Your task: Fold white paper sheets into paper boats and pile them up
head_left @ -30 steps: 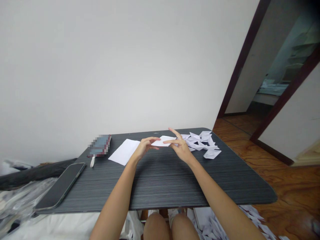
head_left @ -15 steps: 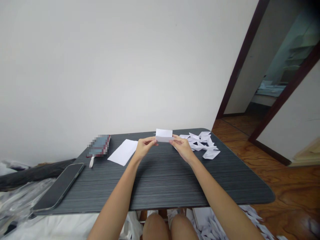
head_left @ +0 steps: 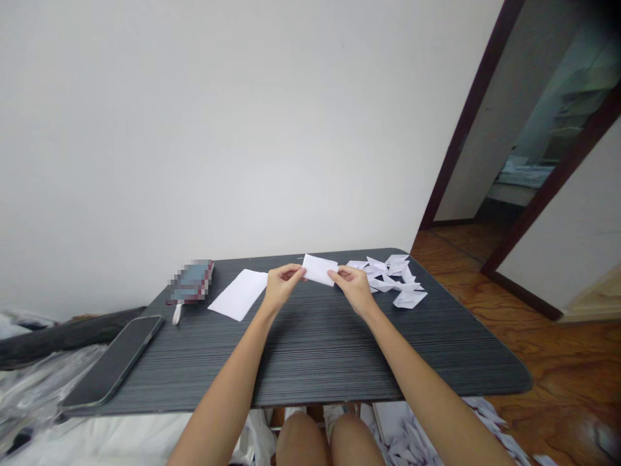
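Observation:
Between my two hands, above the far part of the dark table [head_left: 310,356], is a small white folded piece of paper [head_left: 319,268], tilted down to the right. My left hand [head_left: 285,283] pinches its left edge between thumb and fingers. At its right side my right hand [head_left: 353,283] pinches it, the thumb lying on the face towards me. To the left of my left hand lies a stack of flat white paper [head_left: 239,295]. Just beyond my right hand is a loose heap of folded white paper pieces [head_left: 395,281].
A smartphone [head_left: 114,362] rests at the table's left edge, with a blurred-out reddish item [head_left: 193,281] behind it. Below the front edge, more folded papers [head_left: 412,440] are piled. A white wall [head_left: 291,129] stands behind the table; a doorway is at the right.
The paper's upper flap, raised half a second ago with a crease across the middle, now lies folded flat. The paper has tilted, its right end lower. Both hands keep nearly the same places.

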